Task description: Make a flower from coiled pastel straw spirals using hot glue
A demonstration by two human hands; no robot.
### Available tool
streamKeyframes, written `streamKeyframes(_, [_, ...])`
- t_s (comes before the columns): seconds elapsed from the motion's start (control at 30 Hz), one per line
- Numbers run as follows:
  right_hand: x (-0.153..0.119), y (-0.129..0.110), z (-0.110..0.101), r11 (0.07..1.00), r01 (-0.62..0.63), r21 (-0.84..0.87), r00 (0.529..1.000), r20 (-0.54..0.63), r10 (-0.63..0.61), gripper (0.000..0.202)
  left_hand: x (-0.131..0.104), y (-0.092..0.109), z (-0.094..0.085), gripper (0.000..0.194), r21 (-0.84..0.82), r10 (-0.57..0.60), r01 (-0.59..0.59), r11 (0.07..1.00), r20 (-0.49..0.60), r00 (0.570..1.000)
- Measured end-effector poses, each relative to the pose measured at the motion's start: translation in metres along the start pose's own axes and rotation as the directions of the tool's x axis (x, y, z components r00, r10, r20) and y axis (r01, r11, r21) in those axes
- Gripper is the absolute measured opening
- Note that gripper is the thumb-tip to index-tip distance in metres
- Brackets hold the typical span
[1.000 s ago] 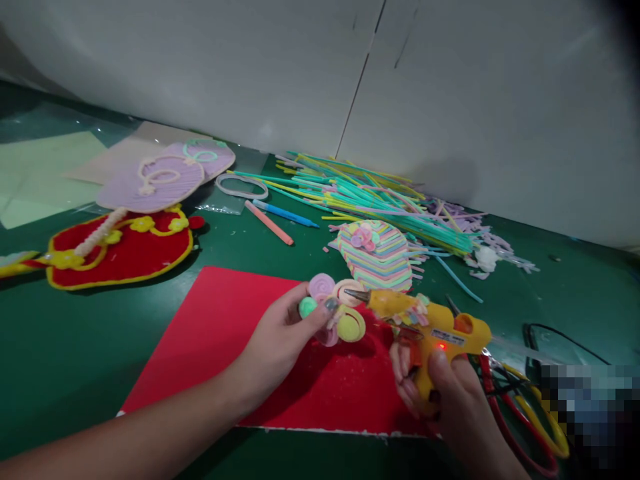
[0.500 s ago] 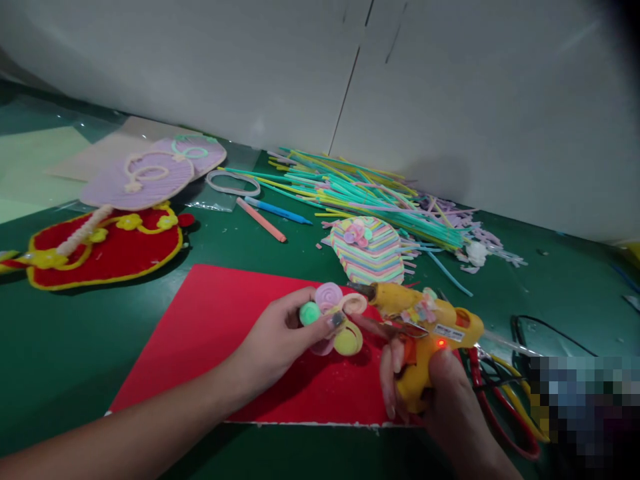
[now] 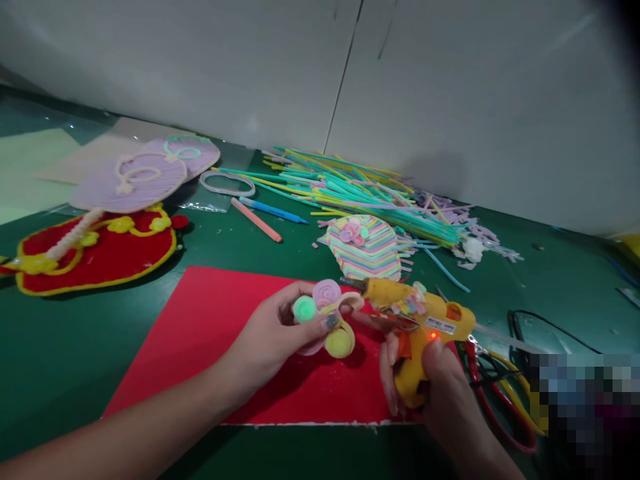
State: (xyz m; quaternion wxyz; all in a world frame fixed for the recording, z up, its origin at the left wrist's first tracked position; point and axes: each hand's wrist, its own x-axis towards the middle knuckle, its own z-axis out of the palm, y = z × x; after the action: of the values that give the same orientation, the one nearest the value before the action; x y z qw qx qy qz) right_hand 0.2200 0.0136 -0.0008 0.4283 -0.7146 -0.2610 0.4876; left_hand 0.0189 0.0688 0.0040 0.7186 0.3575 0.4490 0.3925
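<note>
My left hand (image 3: pixel 273 330) pinches a flower (image 3: pixel 327 293) of coiled fuzzy strips in pink, green, yellow and peach, the thumb across its middle. In my right hand (image 3: pixel 450 393) is a yellow hot glue gun (image 3: pixel 390 295) with a red light lit and its metal nozzle pointing left, just above the peach coil. One finger of the right hand reaches toward the flower's right edge; whether it touches I cannot tell. Both hands are above a red sheet (image 3: pixel 195 320). Behind the nozzle lies a striped pastel pad (image 3: pixel 373 250) with small coils on it.
A heap of pipe cleaners (image 3: pixel 350 193) lies at the back along the white wall. Two pens, one pink (image 3: pixel 257 220) and one blue (image 3: pixel 275 210), lie nearby. Lilac fans (image 3: pixel 135 187) and a red fan (image 3: pixel 135 250) are on the left. Red-handled pliers (image 3: pixel 477 383) lie right.
The flower has tilted slightly in my left hand, so its peach coil now shows more edge-on. The whole view has shifted a little; the glue gun stays beside the flower.
</note>
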Motion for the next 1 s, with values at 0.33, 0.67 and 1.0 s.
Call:
streamKeyframes(0.33, [-0.003, -0.027, 0.005, 0.968, 0.221, -0.121, 0.966, 0.166, -0.199, 0.050, 0.006, 0.000, -0.006, 0.029, -0.173, 0.021, -0.024, 0.985, -0.018, 1.000])
streamKeyframes(0.67, [-0.003, -0.021, 0.009, 0.963, 0.212, -0.167, 0.963, 0.203, -0.176, 0.044, 0.006, 0.001, -0.008, 0.019, -0.304, 0.021, -0.030, 0.952, -0.032, 0.999])
streamKeyframes(1.0, [0.000, -0.019, 0.008, 0.948, 0.244, -0.203, 0.956, 0.216, -0.200, 0.049, 0.005, 0.001, -0.008, 0.017, -0.352, 0.045, -0.042, 0.935, 0.001, 0.999])
